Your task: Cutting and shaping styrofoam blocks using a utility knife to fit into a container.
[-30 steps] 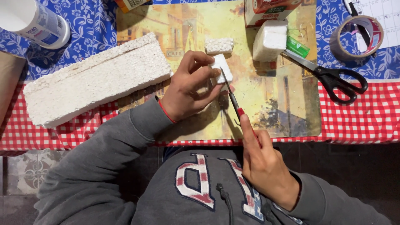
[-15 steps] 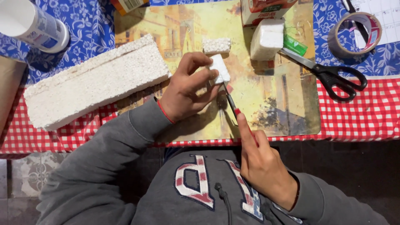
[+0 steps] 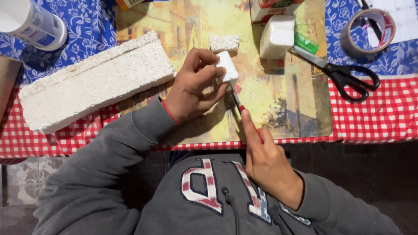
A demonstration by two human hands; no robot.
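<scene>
Compared with a second ago, my left hand [image 3: 191, 89] has turned the small white foam block [image 3: 227, 67] a little, so its broad face now tilts up toward the camera; the block sits slightly higher over the picture-printed cutting board [image 3: 278, 104] than before; my right hand [image 3: 267, 159] has crept forward with the thin red-handled craft knife [image 3: 237, 102], whose tip now meets the block's lower edge. I judge that the cut is being worked along that lower edge, with the block repositioned to give the blade a fresh line.

The left fingers are pinched around the block, thumb under it, fingers curled over its top; the right hand is closed on the knife handle, forefinger laid straight along it.

Containers next; the white plastic tub with a blue label [image 3: 30, 21] stands at the far left corner on the blue flowered cloth [image 3: 87, 21], and I cannot tell what is in it; a printed carton [image 3: 274, 6] stands at the board's far edge, its contents hidden; the roll of brown packing tape [image 3: 368, 30] holds nothing in its ring.

Around these lie a long rough white foam slab [image 3: 96, 80], a small foam offcut [image 3: 224, 42], a white foam cube [image 3: 277, 35], black-handled scissors [image 3: 344, 74], all on or beside the board, above the red checked cloth [image 3: 374, 113].
</scene>
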